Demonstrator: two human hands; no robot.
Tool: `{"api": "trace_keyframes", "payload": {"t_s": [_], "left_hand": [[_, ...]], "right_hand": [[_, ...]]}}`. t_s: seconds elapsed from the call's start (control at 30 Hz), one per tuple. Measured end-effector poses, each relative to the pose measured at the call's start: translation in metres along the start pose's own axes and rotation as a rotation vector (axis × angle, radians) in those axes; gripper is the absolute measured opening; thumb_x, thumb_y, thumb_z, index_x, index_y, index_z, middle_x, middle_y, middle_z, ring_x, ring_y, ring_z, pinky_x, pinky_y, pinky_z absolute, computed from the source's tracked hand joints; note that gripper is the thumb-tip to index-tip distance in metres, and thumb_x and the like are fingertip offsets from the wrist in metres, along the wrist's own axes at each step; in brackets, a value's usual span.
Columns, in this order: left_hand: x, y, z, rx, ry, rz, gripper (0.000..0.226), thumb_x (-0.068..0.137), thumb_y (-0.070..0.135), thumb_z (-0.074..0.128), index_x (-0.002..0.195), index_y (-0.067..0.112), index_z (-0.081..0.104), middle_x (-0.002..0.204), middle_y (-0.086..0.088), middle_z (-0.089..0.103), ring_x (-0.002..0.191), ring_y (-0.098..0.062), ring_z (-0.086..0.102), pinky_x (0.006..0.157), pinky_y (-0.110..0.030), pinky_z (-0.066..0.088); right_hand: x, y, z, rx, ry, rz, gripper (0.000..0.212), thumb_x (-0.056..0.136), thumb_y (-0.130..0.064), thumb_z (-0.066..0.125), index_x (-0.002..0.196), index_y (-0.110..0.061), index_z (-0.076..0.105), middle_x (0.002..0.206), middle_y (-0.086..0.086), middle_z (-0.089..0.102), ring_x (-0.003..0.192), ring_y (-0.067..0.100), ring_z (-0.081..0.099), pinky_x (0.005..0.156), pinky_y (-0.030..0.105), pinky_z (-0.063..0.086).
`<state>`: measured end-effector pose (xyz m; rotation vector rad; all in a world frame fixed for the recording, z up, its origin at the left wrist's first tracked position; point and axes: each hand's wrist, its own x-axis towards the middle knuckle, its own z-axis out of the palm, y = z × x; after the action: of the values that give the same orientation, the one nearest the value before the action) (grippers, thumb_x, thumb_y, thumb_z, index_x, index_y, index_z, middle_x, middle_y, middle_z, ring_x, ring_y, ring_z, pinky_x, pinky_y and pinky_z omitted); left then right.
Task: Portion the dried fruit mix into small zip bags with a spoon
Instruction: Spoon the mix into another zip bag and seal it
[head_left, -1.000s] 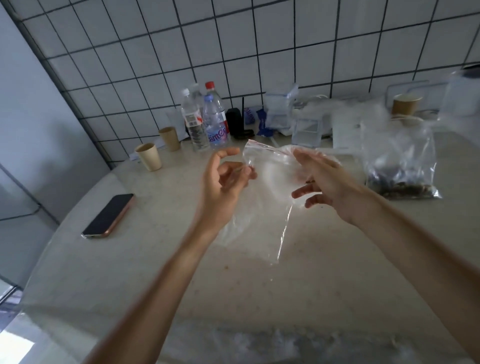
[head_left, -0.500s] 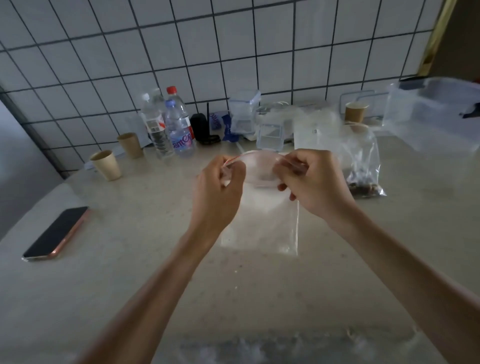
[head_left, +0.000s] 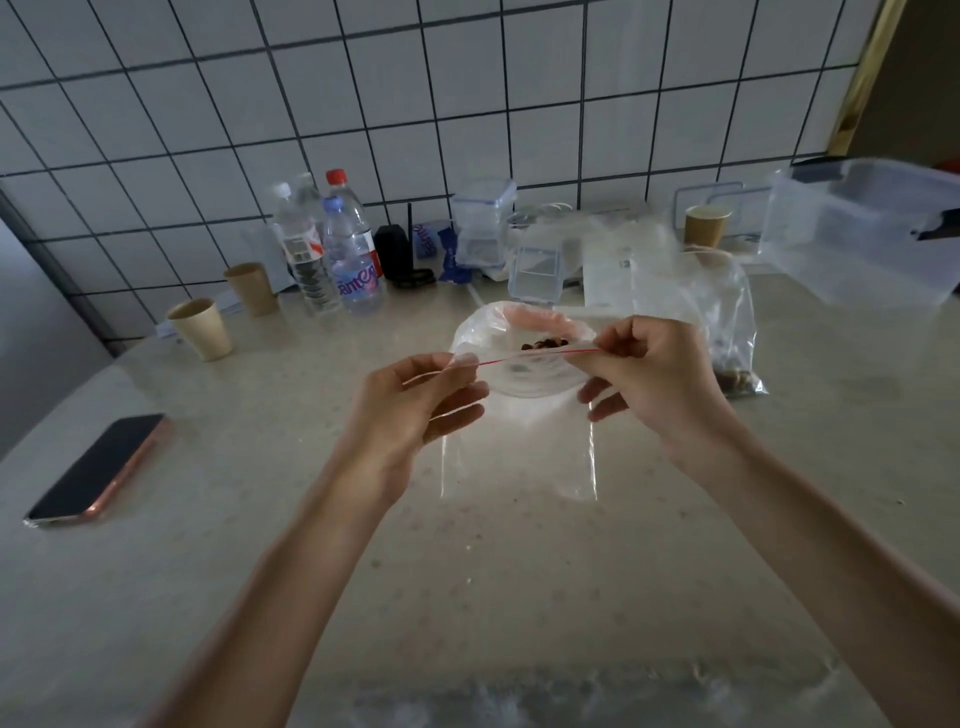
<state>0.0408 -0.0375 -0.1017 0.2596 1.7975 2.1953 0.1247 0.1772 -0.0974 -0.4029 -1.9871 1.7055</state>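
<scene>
At the centre of the frame a small zip bag is held above the worktop by both hands. The left end of its red-lined zip edge is pinched between the thumb and fingers of the left hand, and the right end is pinched by the curled fingers of the right hand. The mouth of the bag is pulled apart into an oval, while the clear body hangs down between the wrists. A few dark pieces of dried fruit are seen through the opening; whether they lie inside the bag or behind it cannot be told.

Just right of the right hand, a larger clear bag stands on the worktop with brown dried fruit mix collected at its bottom. Beyond the hands, toward the tiled wall, small clear lidded boxes and loose plastic are gathered. At the upper right a big translucent storage tub is seen, with a paper cup to its left. Left of centre, water bottles are grouped by the wall, and two more paper cups stand further left. A dark phone lies flat at the left edge of the frame.
</scene>
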Motion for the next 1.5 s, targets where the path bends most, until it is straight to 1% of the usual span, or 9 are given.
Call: {"api": "trace_keyframes", "payload": {"t_s": [0.2,0.33,0.57,0.67,0.77,0.93,1.17,1.3,1.5], "left_hand": [[-0.001,-0.002,0.002,-0.513,-0.180,-0.239,0.018,0.080,0.007,0.071,0.095,0.001,0.080,0.098,-0.014,0.080,0.088,-0.017,0.079,0.074,-0.031,0.065],[-0.002,-0.006,0.005,-0.572,-0.279,-0.303,0.014,0.084,0.009,0.072,0.096,0.007,0.078,0.091,-0.005,0.076,0.082,-0.014,0.077,0.075,-0.035,0.065],[0.002,-0.012,0.009,-0.376,-0.225,-0.341,0.023,0.095,0.019,0.066,0.076,0.013,0.078,0.068,0.000,0.059,0.061,-0.012,0.062,0.067,-0.031,0.058],[0.001,-0.010,0.008,-0.403,-0.265,-0.357,0.021,0.087,0.022,0.064,0.067,0.015,0.064,0.064,-0.001,0.059,0.061,-0.014,0.060,0.069,-0.031,0.053],[0.002,-0.010,0.007,-0.512,-0.298,-0.374,0.022,0.084,0.022,0.062,0.079,0.005,0.075,0.080,-0.008,0.065,0.071,-0.018,0.062,0.073,-0.033,0.057],[-0.002,-0.021,0.006,-0.213,-0.371,-0.125,0.027,0.072,0.017,0.081,0.098,0.010,0.077,0.092,-0.005,0.072,0.087,-0.014,0.069,0.082,-0.032,0.059],[-0.003,-0.034,0.023,0.103,0.012,0.172,0.024,0.075,0.000,0.081,0.086,0.005,0.061,0.083,-0.010,0.063,0.076,-0.013,0.068,0.067,-0.020,0.057],[0.004,-0.041,0.023,0.211,0.160,0.288,0.014,0.088,0.006,0.078,0.086,0.005,0.065,0.083,-0.011,0.067,0.075,-0.018,0.068,0.063,-0.024,0.059],[0.004,-0.040,-0.001,0.355,0.240,0.432,0.024,0.089,0.024,0.082,0.086,0.022,0.058,0.080,0.018,0.064,0.072,-0.016,0.072,0.053,-0.033,0.061]], "right_hand": [[-0.004,0.002,0.005,0.508,-0.108,0.259,0.003,0.092,0.000,0.072,0.093,0.003,0.073,0.087,0.018,0.078,0.080,0.027,0.078,0.069,0.032,0.063],[-0.006,0.002,0.009,0.860,-0.236,0.275,0.022,0.103,-0.011,0.059,0.086,-0.006,0.071,0.080,0.008,0.074,0.080,0.018,0.075,0.077,0.029,0.062],[-0.010,0.006,0.010,0.732,-0.318,0.327,0.034,0.099,-0.011,0.050,0.069,-0.012,0.067,0.070,0.007,0.052,0.068,0.020,0.062,0.074,0.038,0.063],[-0.011,0.010,0.008,0.713,-0.382,0.297,0.040,0.096,-0.008,0.048,0.069,-0.017,0.076,0.082,0.009,0.070,0.080,0.022,0.067,0.080,0.036,0.063],[-0.013,0.017,0.005,0.704,-0.442,0.292,0.033,0.092,-0.009,0.052,0.074,-0.016,0.079,0.091,0.012,0.072,0.086,0.021,0.068,0.090,0.039,0.060],[-0.014,0.024,0.005,0.541,-0.389,0.287,0.004,0.080,-0.005,0.079,0.082,-0.004,0.076,0.080,0.011,0.068,0.076,0.020,0.065,0.074,0.034,0.061],[-0.017,0.030,0.020,0.333,-0.043,0.226,0.009,0.085,0.004,0.068,0.087,0.013,0.067,0.076,0.014,0.062,0.073,0.023,0.063,0.070,0.037,0.062],[-0.018,0.029,0.026,0.187,0.044,0.151,0.006,0.085,-0.004,0.071,0.082,-0.001,0.067,0.061,0.003,0.065,0.058,0.016,0.066,0.058,0.031,0.058],[-0.015,0.026,0.015,0.224,0.092,0.127,0.022,0.088,-0.007,0.078,0.101,-0.007,0.061,0.081,0.013,0.071,0.062,0.020,0.070,0.052,0.033,0.057]]}}
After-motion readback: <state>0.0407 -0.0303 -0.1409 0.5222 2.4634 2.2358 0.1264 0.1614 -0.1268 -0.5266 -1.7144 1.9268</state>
